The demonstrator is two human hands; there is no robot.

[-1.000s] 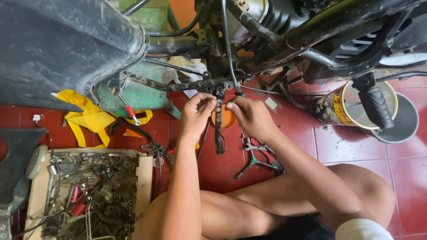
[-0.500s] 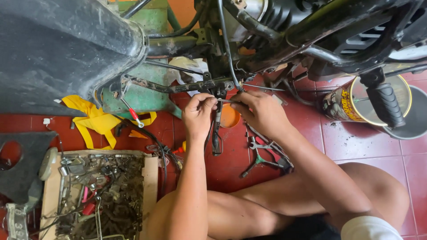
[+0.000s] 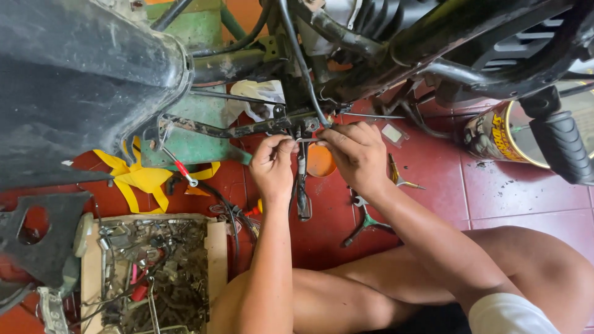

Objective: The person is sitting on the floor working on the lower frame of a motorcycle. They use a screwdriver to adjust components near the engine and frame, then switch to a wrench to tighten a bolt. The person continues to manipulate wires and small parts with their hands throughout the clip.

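Observation:
Both my hands work under a motorcycle's dark frame (image 3: 396, 55). My left hand (image 3: 272, 167) pinches a thin metal pin or spring end at the bracket (image 3: 247, 128) where the black side stand (image 3: 302, 185) hangs down. My right hand (image 3: 352, 151) grips the same small metal piece from the other side, fingertips almost touching the left hand's. The small part itself is mostly hidden by my fingers.
A wooden box of mixed tools and parts (image 3: 148, 272) sits at lower left. A yellow cloth (image 3: 139, 179), a wrench (image 3: 365, 219), pliers (image 3: 399, 176) and an orange lid (image 3: 322, 162) lie on the red tile floor. A tin can (image 3: 495, 133) stands right, a footpeg (image 3: 560, 145) beside it.
The view has shifted slightly; my hands stay at the stand bracket, with the fingertips drawn closer together on the small metal piece.

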